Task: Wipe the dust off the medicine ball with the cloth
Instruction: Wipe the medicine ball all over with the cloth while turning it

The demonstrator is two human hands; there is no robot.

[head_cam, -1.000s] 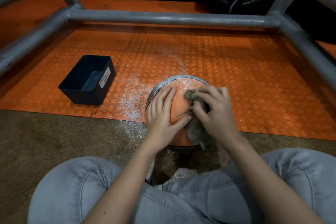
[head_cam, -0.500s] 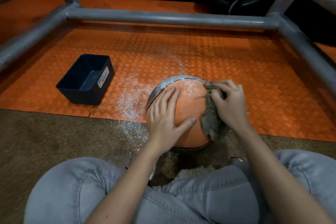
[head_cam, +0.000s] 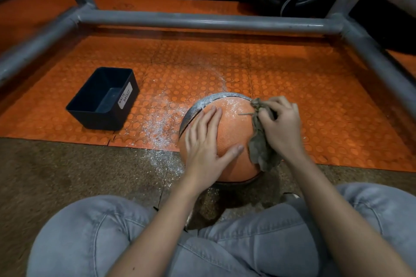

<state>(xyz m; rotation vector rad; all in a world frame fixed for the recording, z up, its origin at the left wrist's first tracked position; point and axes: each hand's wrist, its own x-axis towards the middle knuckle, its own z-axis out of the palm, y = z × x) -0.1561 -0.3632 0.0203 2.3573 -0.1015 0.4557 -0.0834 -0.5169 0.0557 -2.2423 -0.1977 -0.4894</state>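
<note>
An orange medicine ball (head_cam: 231,128) with a grey band along its far-left edge sits on the floor in front of my crossed legs. White dust speckles its top near the far side. My left hand (head_cam: 206,148) lies flat on the ball's near-left side, fingers straight and spread. My right hand (head_cam: 280,126) grips a crumpled grey-brown cloth (head_cam: 261,148) against the ball's upper right edge; the rest of the cloth hangs down the ball's right side.
A black bin (head_cam: 103,99) labelled "waste basket" stands on the orange studded mat (head_cam: 315,101) to the left. White dust (head_cam: 157,123) lies scattered between bin and ball. A grey metal pipe frame (head_cam: 202,21) runs around the mat at the back and sides.
My right hand has dragged the cloth from the middle of the ball's top out to its right edge. My left hand has stayed flat on the ball.
</note>
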